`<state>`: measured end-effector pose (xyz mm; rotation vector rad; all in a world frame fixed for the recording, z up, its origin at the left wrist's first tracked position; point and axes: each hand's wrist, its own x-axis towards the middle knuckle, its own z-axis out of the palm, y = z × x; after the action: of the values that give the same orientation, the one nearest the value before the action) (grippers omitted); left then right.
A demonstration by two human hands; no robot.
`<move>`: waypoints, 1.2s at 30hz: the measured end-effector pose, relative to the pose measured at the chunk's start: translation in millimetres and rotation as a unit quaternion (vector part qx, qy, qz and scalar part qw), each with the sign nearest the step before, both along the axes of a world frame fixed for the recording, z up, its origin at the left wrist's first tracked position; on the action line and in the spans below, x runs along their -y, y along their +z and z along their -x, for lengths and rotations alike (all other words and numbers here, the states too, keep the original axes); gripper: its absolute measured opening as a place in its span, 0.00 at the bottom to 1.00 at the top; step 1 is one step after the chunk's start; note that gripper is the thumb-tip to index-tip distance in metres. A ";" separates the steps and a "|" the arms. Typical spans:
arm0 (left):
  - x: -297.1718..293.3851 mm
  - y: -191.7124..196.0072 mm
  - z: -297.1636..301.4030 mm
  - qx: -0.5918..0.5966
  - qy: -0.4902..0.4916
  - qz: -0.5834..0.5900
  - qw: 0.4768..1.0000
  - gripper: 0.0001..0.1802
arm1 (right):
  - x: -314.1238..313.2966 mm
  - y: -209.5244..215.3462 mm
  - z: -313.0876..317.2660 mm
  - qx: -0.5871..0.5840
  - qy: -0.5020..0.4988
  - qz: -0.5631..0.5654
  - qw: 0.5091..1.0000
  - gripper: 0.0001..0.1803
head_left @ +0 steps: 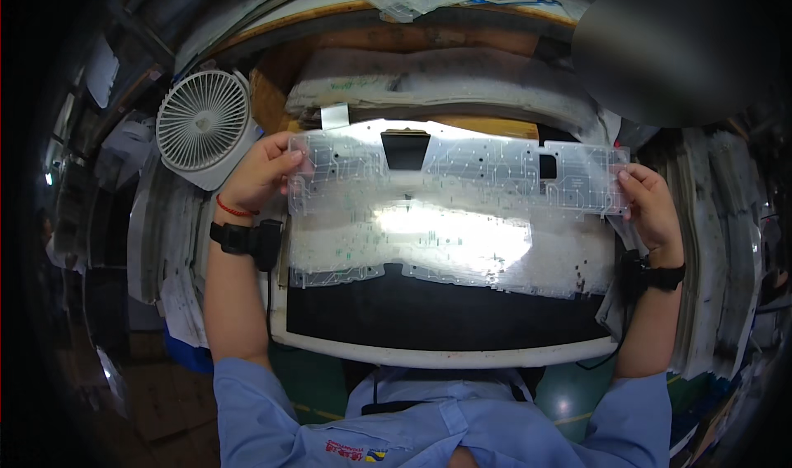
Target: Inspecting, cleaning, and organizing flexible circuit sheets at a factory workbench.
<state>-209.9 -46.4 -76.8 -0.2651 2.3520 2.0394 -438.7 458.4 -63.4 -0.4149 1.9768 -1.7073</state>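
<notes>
A clear plastic circuit film (483,167), printed with fine pale traces, spans the space between my hands. My left hand (262,169) pinches its left end between thumb and fingers. Its right end is in the grip of my right hand (652,197), thumb on top. Dark openings show through the film near its upper middle and right. Below it, more clear circuit film (346,241) with green marks lies over a black mat (445,315); I cannot tell how many layers there are. Strong glare hides part of this film's middle.
A white fan (203,125) stands at the upper left. Behind the worktop lies a thick pile of film sheets (445,80). More stacked sheets (714,253) rise along the right, and others (148,237) along the left. A cable hangs from each wrist strap. The worktop has a white front edge (445,358).
</notes>
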 end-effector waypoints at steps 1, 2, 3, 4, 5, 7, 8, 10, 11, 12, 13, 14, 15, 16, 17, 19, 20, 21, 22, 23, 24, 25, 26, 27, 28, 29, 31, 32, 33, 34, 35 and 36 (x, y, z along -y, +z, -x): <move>0.1 0.6 0.6 -0.018 0.016 -0.041 0.999 0.11 | 0.8 0.7 -0.1 -0.007 -0.013 0.022 1.000 0.10; 0.2 1.0 1.0 -0.036 0.031 -0.081 0.996 0.09 | 1.2 1.1 0.3 -0.014 -0.026 0.043 0.999 0.10; 0.3 0.7 2.1 -0.036 0.030 -0.083 0.995 0.09 | 0.5 -0.2 1.2 -0.014 -0.027 0.041 0.999 0.10; 0.7 0.5 3.4 -0.043 0.046 -0.055 0.996 0.09 | 0.3 -4.0 3.1 -0.026 -0.032 0.060 0.997 0.10; 1.0 -0.4 4.4 -0.051 0.063 -0.027 0.996 0.08 | -0.2 -7.8 4.7 -0.038 -0.037 0.079 0.995 0.09; 2.6 -6.0 8.8 -0.050 0.082 -0.034 0.995 0.08 | 1.9 -13.5 6.1 -0.037 -0.042 0.085 0.995 0.09; 3.5 -8.3 10.8 -0.049 0.102 -0.039 0.993 0.07 | 3.7 -14.5 5.6 -0.034 -0.046 0.092 0.994 0.09; 5.9 -11.4 11.6 -0.043 0.110 -0.024 0.993 0.07 | 9.0 -13.9 1.6 -0.041 -0.042 0.102 0.993 0.09; 6.9 -12.6 11.3 -0.037 0.122 -0.005 0.992 0.07 | 12.4 -13.3 -0.8 -0.046 -0.034 0.115 0.992 0.09; 6.9 -12.8 12.1 -0.038 0.117 -0.008 0.992 0.07 | 14.9 -11.7 -2.8 -0.042 -0.038 0.120 0.991 0.09; 6.4 -12.9 12.4 -0.036 0.130 -0.014 0.991 0.07 | 15.8 -12.0 -3.3 -0.045 -0.042 0.117 0.991 0.09; 5.9 -13.1 12.7 -0.034 0.142 -0.020 0.989 0.07 | 16.1 -13.9 -3.0 -0.042 -0.040 0.123 0.991 0.09; 5.6 -13.6 13.4 -0.035 0.136 -0.023 0.990 0.07 | 15.9 -15.5 -2.9 -0.039 -0.039 0.128 0.990 0.09; 5.5 -14.1 14.2 -0.033 0.138 -0.012 0.990 0.07 | 15.6 -15.9 -2.4 -0.039 -0.042 0.132 0.990 0.09; 5.7 -15.4 15.4 -0.030 0.139 -0.001 0.990 0.07 | 15.6 -15.4 -2.8 -0.041 -0.048 0.128 0.990 0.09; 8.0 -16.5 13.1 -0.039 0.132 -0.012 0.990 0.07 | 18.9 -16.4 -3.8 -0.059 -0.065 0.096 0.992 0.09; 8.4 -16.3 11.9 -0.039 0.135 -0.011 0.990 0.07 | 19.3 -17.9 -3.3 -0.056 -0.067 0.094 0.992 0.08; 8.7 -16.4 13.0 -0.040 0.137 -0.010 0.990 0.07 | 19.6 -17.6 -4.5 -0.058 -0.072 0.092 0.991 0.08; 8.4 -16.6 14.4 -0.041 0.132 -0.013 0.990 0.07 | 20.3 -16.9 -5.9 -0.064 -0.081 0.079 0.992 0.08; 7.8 -16.7 16.0 -0.041 0.133 -0.012 0.990 0.07 | 20.6 -16.5 -6.9 -0.070 -0.090 0.065 0.991 0.08; 6.9 -17.5 16.7 -0.039 0.133 -0.011 0.990 0.07 | 19.9 -17.8 -6.5 -0.057 -0.097 0.068 0.991 0.08; 6.6 -17.7 16.9 -0.040 0.128 -0.014 0.991 0.07 | 20.4 -18.6 -6.0 -0.058 -0.102 0.065 0.991 0.08; 6.8 -17.9 17.0 -0.040 0.135 -0.002 0.990 0.07 | 21.4 -19.2 -5.7 -0.058 -0.095 0.067 0.992 0.08; 8.6 -17.7 15.4 -0.041 0.144 0.012 0.989 0.07 | 23.4 -19.4 -5.5 -0.057 -0.086 0.070 0.992 0.08; 12.1 -21.2 14.5 -0.045 0.141 0.000 0.989 0.08 | 24.0 -19.9 -5.9 -0.054 -0.080 0.078 0.992 0.08; 13.4 -22.5 14.8 -0.046 0.138 -0.001 0.989 0.08 | 23.9 -19.6 -6.0 -0.055 -0.083 0.077 0.992 0.08; 13.8 -24.4 14.9 -0.049 0.146 0.005 0.988 0.08 | 23.6 -19.1 -6.5 -0.049 -0.078 0.076 0.993 0.08; 13.0 -24.5 15.8 -0.049 0.145 0.004 0.988 0.08 | 22.6 -18.6 -6.1 -0.049 -0.080 0.075 0.993 0.08; 12.4 -23.5 16.5 -0.052 0.145 0.004 0.988 0.08 | 22.4 -18.2 -5.6 -0.059 -0.078 0.066 0.993 0.08; 11.9 -22.8 16.9 -0.055 0.146 0.003 0.988 0.08 | 22.4 -17.8 -5.5 -0.068 -0.077 0.057 0.993 0.08; 11.6 -22.5 17.0 -0.055 0.145 0.003 0.988 0.08 | 22.7 -17.6 -6.0 -0.069 -0.077 0.057 0.993 0.08; 11.3 -22.4 16.7 -0.050 0.150 0.002 0.987 0.08 | 23.3 -17.6 -6.7 -0.048 -0.082 0.062 0.994 0.09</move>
<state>-226.7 -57.7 -99.3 -0.5631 2.5083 2.2194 -432.0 435.1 -81.0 -0.3938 2.0271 -1.9532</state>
